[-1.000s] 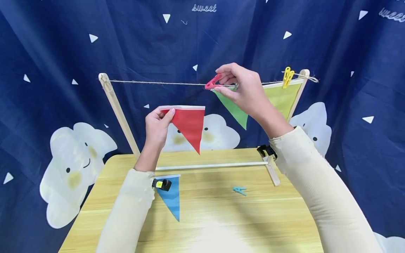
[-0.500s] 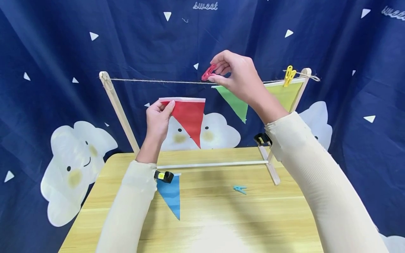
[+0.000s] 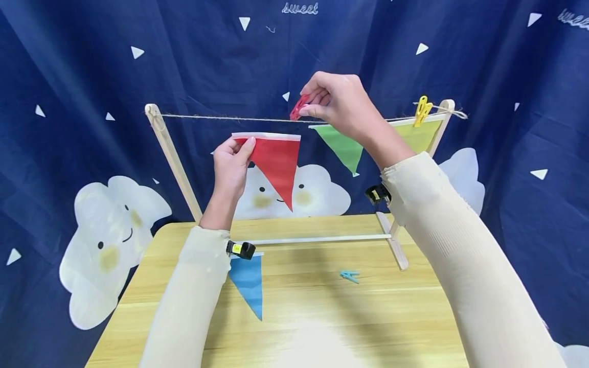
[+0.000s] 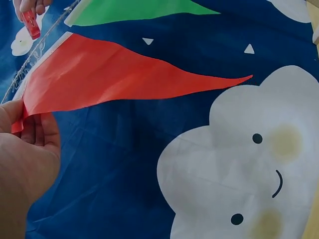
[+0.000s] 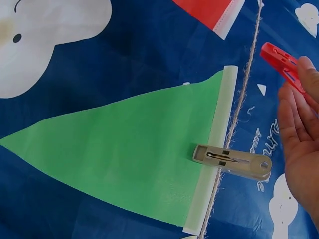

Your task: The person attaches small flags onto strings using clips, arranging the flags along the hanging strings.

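Note:
My left hand (image 3: pixel 231 166) pinches the upper left corner of a red triangular pennant (image 3: pixel 279 162), thumb in front. Its white top band lies just below the twine (image 3: pixel 221 118) in the head view. My right hand (image 3: pixel 347 105) holds a red clothespin (image 3: pixel 299 108) between thumb and fingers, over the twine above the red pennant's right corner. A green pennant (image 5: pixel 144 144) hangs from the twine under the right hand. The right wrist view shows a beige clothespin (image 5: pixel 234 162) clipping the green pennant's band to the twine.
Wooden posts (image 3: pixel 172 158) hold the twine at both ends. At right a yellow clothespin (image 3: pixel 422 111) clips a yellow-green pennant (image 3: pixel 420 136). On the table (image 3: pixel 303 296) lie a blue pennant (image 3: pixel 250 283), partly behind the left wrist, and a light blue clothespin (image 3: pixel 350 276). A white crossbar (image 3: pixel 317 239) runs low.
My left hand has raised the red pennant toward the twine. My right hand has moved up and slightly left with the red clothespin, away from the green pennant's corner.

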Available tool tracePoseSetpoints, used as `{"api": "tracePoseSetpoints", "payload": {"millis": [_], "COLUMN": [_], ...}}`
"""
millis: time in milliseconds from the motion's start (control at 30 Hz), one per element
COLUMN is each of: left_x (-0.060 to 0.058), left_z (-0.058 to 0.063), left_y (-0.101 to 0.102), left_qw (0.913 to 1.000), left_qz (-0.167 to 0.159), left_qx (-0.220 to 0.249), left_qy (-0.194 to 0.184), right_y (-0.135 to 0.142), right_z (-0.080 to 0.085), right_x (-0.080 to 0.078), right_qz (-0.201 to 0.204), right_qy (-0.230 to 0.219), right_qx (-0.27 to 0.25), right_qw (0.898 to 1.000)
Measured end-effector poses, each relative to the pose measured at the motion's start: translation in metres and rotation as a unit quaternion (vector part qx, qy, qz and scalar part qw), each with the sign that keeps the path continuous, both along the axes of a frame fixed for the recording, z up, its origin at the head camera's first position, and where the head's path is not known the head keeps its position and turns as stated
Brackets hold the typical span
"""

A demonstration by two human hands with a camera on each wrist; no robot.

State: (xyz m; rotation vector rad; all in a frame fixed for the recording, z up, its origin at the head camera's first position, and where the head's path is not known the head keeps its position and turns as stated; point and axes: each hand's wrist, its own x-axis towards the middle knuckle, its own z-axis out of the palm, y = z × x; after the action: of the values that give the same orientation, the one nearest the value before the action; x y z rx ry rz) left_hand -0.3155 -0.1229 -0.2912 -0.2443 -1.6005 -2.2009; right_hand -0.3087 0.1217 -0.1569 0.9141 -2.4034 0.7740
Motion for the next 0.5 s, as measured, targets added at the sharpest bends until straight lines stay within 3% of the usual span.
{"api": "tracePoseSetpoints", "payload": {"millis": [233, 500], "left_x": [-0.004, -0.006], "left_z": [0.004, 0.007], "left_y": [0.004, 0.01], "left_qw": [0.9996, 0.9978], "left_qz": [-0.011, -0.024], "left_qx": [0.026, 0.058], "left_qy": [0.008, 0.022], "right_y": [-0.006, -0.019], "right_z": [0.003, 0.007], "right_x": [-0.003, -0.001], "right_qz": [0.003, -0.011], "right_qy": [0.01, -0.018], "right_qx": [0.003, 0.0], "right_qw": [1.0, 1.0]}}
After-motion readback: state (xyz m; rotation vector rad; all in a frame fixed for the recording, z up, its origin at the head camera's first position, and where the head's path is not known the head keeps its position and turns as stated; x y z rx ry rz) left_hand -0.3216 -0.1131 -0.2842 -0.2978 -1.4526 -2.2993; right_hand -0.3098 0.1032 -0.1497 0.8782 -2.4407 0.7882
